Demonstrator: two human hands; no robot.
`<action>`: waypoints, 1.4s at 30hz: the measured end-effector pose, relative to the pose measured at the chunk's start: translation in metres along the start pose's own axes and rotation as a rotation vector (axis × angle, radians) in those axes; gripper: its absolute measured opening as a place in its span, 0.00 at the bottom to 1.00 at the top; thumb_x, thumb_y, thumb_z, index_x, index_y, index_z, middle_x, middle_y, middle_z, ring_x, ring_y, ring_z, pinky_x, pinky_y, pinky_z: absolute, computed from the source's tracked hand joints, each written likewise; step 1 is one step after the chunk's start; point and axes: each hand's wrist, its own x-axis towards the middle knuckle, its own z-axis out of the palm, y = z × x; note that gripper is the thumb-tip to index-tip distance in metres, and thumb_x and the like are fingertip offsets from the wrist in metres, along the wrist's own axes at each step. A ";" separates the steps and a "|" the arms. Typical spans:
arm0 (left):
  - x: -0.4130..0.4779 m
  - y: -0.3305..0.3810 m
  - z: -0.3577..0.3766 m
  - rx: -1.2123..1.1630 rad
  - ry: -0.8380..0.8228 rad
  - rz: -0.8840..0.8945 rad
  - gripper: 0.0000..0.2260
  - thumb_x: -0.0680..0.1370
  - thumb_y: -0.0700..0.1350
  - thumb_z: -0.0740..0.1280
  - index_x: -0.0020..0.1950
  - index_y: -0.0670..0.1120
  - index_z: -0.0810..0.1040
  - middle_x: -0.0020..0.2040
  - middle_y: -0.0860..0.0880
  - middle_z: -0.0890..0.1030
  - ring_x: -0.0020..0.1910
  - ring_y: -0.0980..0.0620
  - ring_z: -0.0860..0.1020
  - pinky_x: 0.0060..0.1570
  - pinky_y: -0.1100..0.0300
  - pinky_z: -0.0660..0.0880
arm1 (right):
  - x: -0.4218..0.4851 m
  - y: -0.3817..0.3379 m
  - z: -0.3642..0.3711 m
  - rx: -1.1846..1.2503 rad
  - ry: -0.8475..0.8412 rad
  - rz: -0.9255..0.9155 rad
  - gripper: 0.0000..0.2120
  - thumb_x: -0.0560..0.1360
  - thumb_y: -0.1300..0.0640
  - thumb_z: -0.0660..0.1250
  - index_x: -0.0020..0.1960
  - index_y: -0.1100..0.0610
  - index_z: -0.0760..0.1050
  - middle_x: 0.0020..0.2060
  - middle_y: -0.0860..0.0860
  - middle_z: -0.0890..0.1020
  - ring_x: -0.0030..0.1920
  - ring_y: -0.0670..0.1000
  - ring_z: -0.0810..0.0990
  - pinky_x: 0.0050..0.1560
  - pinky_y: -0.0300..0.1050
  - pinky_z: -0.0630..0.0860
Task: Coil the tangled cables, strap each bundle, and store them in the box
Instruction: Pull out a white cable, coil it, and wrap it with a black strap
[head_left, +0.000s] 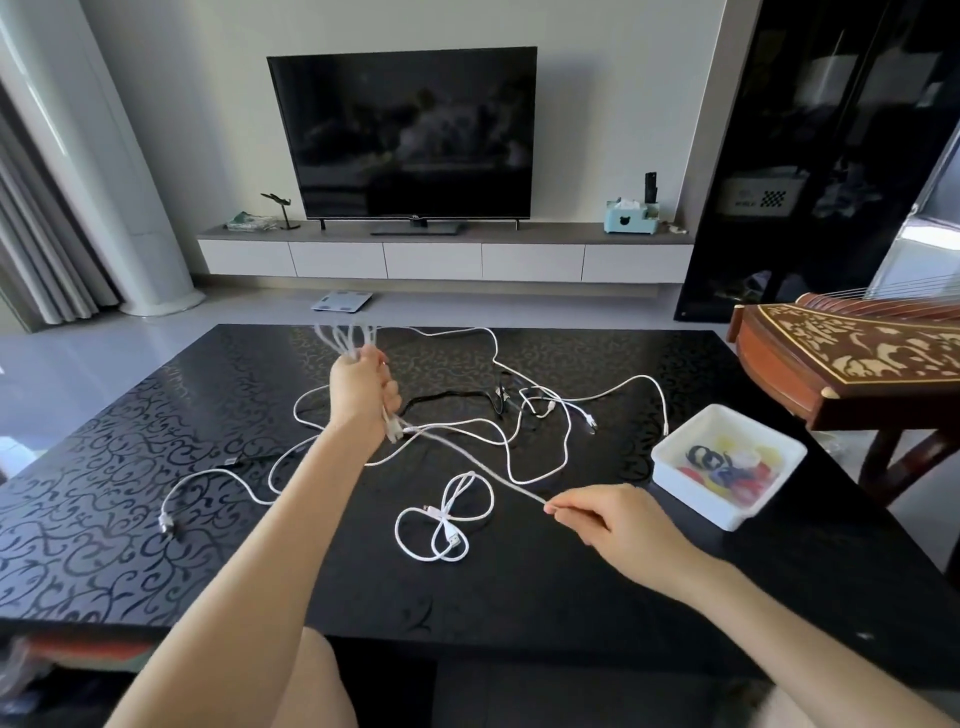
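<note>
Over the black patterned table (519, 597), the left hand (363, 387) is raised, its fingers curled round several loops of a white cable (519, 488). The cable's free length runs taut down to the right hand (608, 512), which pinches it between thumb and fingertips. Beyond the hands, tangled white cables (545, 410) and a black cable (447, 397) sprawl on the tabletop. A loosely looped USB cable (447, 519) lies between the forearms. At the right sits a white box (670, 467) holding coloured straps (727, 462).

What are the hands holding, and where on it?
A white cable: the left hand grips its gathered loops, and the right hand pinches the straight stretch further along.
</note>
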 end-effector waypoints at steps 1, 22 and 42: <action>-0.003 -0.005 -0.003 0.219 0.019 0.072 0.13 0.83 0.45 0.55 0.39 0.46 0.67 0.27 0.51 0.63 0.18 0.57 0.60 0.18 0.67 0.56 | -0.001 -0.005 -0.007 -0.114 -0.003 -0.113 0.09 0.78 0.53 0.64 0.52 0.52 0.82 0.43 0.44 0.84 0.42 0.38 0.79 0.47 0.35 0.72; -0.073 -0.045 0.024 0.155 -0.771 -0.232 0.15 0.73 0.46 0.68 0.34 0.47 0.62 0.26 0.51 0.57 0.19 0.57 0.54 0.17 0.67 0.53 | 0.076 -0.066 -0.038 0.049 0.435 -0.057 0.09 0.77 0.54 0.66 0.42 0.58 0.80 0.27 0.43 0.75 0.29 0.42 0.72 0.33 0.33 0.66; -0.071 -0.046 0.029 0.498 -0.700 -0.103 0.15 0.83 0.45 0.58 0.36 0.48 0.64 0.27 0.54 0.64 0.25 0.58 0.62 0.26 0.66 0.59 | 0.072 -0.051 -0.034 0.236 0.439 0.110 0.17 0.74 0.39 0.64 0.42 0.53 0.73 0.26 0.43 0.72 0.28 0.41 0.71 0.33 0.38 0.66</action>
